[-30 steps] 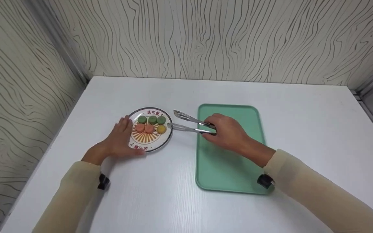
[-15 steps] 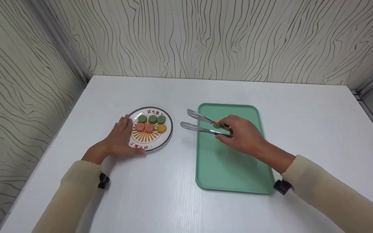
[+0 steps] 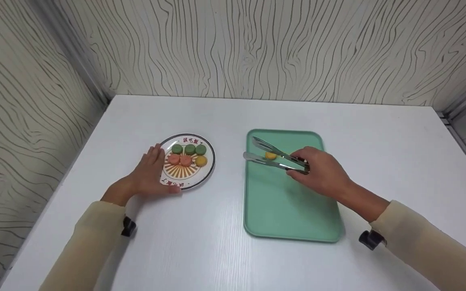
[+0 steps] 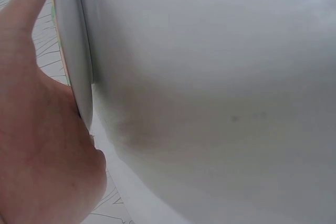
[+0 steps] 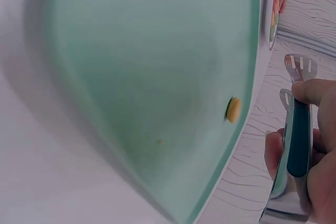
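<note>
My left hand (image 3: 146, 171) rests against the left edge of a round white plate (image 3: 204, 178), fingers straight and thumb at its near rim. On the plate sit three green macarons (image 3: 190, 149), two pink macarons (image 3: 185, 160) and a yellow macaron (image 3: 201, 161). My right hand (image 3: 322, 169) grips metal tongs (image 3: 271, 162) over a green tray (image 3: 293, 214); their slotted ends are spread apart with nothing between the tips. Another yellow macaron (image 5: 234, 109) lies on the tray near its left edge, partly behind the tongs in the head view.
Both plate and tray stand on a white table (image 3: 200, 242), with a strip of tabletop between them. Wood-patterned panels (image 3: 257, 48) rise behind the table and at its sides.
My right hand has moved right with the tongs, from beside the plate to over the tray. The yellow macaron on the tray has come into view. The left hand stays on the plate.
</note>
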`<action>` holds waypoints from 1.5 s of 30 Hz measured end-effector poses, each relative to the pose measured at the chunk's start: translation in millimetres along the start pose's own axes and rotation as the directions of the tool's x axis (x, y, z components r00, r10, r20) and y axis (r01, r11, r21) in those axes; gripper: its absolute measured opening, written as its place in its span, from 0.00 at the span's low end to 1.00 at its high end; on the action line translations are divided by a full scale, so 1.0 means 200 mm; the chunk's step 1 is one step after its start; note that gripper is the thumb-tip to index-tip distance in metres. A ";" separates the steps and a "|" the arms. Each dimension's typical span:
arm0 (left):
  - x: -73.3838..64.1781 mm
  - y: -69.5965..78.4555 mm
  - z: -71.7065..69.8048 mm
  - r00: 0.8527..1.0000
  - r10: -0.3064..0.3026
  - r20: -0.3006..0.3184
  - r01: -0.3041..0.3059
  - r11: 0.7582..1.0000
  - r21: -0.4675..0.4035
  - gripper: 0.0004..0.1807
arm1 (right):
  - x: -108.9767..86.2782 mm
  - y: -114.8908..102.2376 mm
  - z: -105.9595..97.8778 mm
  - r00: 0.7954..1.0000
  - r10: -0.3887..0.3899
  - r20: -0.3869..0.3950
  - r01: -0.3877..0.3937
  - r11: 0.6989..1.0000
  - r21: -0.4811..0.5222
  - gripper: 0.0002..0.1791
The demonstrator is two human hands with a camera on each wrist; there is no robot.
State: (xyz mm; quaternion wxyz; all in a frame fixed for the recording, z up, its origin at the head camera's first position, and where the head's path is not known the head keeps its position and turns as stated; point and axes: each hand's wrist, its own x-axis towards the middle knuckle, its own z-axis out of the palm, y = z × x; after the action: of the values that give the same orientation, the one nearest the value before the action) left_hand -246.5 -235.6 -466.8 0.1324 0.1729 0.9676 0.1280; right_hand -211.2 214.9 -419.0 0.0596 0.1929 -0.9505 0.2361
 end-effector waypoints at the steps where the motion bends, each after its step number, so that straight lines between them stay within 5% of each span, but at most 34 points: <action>1: 0.00 0.00 0.00 1.000 -0.001 -0.001 0.001 1.000 -0.002 0.73 | -0.01 0.01 0.00 1.000 0.007 0.000 -0.007 1.000 -0.003 0.19; 23: 0.02 -0.01 0.01 0.999 -0.030 0.033 0.029 1.000 0.007 0.75 | -0.05 0.20 -0.02 0.995 0.096 0.017 -0.096 0.995 -0.023 0.18; 45: 0.00 0.01 0.00 0.999 -0.026 0.027 0.026 0.999 -0.019 0.74 | 0.02 0.20 0.06 0.988 0.141 0.066 -0.140 0.990 -0.024 0.19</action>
State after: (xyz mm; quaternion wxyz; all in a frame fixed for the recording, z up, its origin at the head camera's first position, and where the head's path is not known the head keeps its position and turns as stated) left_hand -246.5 -233.5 -466.8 0.1487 0.1608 0.9666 0.1333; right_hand -231.1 240.8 -445.3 0.0127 0.1329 -0.9655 0.2237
